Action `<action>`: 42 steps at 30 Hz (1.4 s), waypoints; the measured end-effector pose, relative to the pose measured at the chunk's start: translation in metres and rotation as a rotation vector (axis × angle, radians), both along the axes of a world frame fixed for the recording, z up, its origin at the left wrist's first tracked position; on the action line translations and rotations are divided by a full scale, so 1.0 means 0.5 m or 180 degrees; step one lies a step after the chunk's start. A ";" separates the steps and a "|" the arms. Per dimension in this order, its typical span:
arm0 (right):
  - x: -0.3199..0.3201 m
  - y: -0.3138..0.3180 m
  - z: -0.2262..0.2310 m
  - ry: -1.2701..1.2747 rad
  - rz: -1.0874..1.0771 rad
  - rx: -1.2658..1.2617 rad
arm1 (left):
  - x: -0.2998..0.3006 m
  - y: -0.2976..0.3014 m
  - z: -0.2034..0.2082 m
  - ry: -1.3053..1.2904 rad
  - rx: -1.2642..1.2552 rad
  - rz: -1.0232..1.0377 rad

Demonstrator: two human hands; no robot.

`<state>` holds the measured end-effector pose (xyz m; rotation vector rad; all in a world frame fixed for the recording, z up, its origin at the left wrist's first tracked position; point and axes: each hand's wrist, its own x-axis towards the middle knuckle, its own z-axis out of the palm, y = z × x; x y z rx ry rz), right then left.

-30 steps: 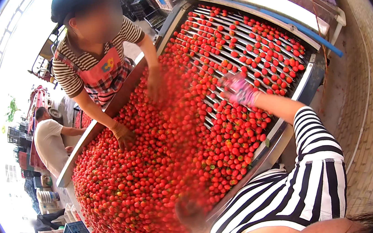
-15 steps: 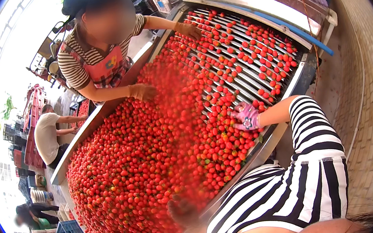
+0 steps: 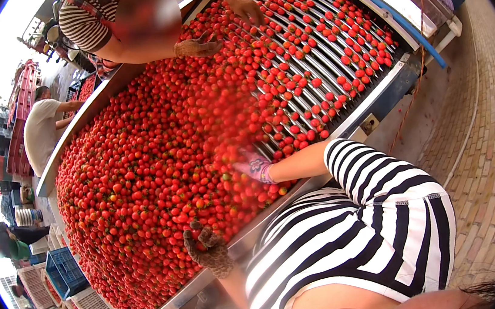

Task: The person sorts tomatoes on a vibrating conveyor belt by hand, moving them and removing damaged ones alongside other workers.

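Observation:
A great heap of small red cherry tomatoes [image 3: 136,191] fills a metal-sided bin and runs onto a bed of shiny metal rollers [image 3: 317,67]. My left hand [image 3: 209,248], in a dark brown glove, is above the near edge of the heap with its fingers parted and slightly curled; nothing shows in it. In a pink patterned glove, my right hand [image 3: 255,169] reaches into the tomatoes where the heap meets the rollers. Its fingertips are smeared by motion and partly hidden among blurred tomatoes, so a grip cannot be made out.
Across the bin a co-worker's brown-gloved hands [image 3: 245,8] are over the tomatoes. A metal rim [image 3: 245,243] runs between me and the heap. Stacked crates [image 3: 65,271] stand at left, with another person [image 3: 43,132] behind. A brick floor [image 3: 483,188] lies at right.
My right hand has swept left from the rollers' near edge toward the heap, and tomatoes there blur. My left hand has drawn back to the near rim. The whole view has shifted.

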<state>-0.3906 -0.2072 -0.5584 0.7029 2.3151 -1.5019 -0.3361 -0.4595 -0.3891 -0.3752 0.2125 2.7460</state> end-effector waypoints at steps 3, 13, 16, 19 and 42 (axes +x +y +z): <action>-0.030 -0.116 0.116 0.0060 0.0571 -0.0406 | -0.003 -0.007 -0.001 0.0179 -0.0021 -0.0099; -0.143 0.166 0.164 0.2436 0.0315 0.1062 | -0.021 -0.028 -0.006 0.0565 0.0101 -0.0185; -0.127 0.425 0.211 0.2363 -0.0739 0.2506 | -0.003 -0.031 -0.015 0.0323 0.0002 -0.0067; -0.099 0.575 0.188 0.1673 -0.1355 0.2665 | -0.018 -0.015 -0.019 0.0303 0.0029 -0.0256; -0.140 0.399 0.167 -0.0245 0.1294 0.3577 | -0.050 0.097 -0.048 0.0236 -0.0178 -0.0762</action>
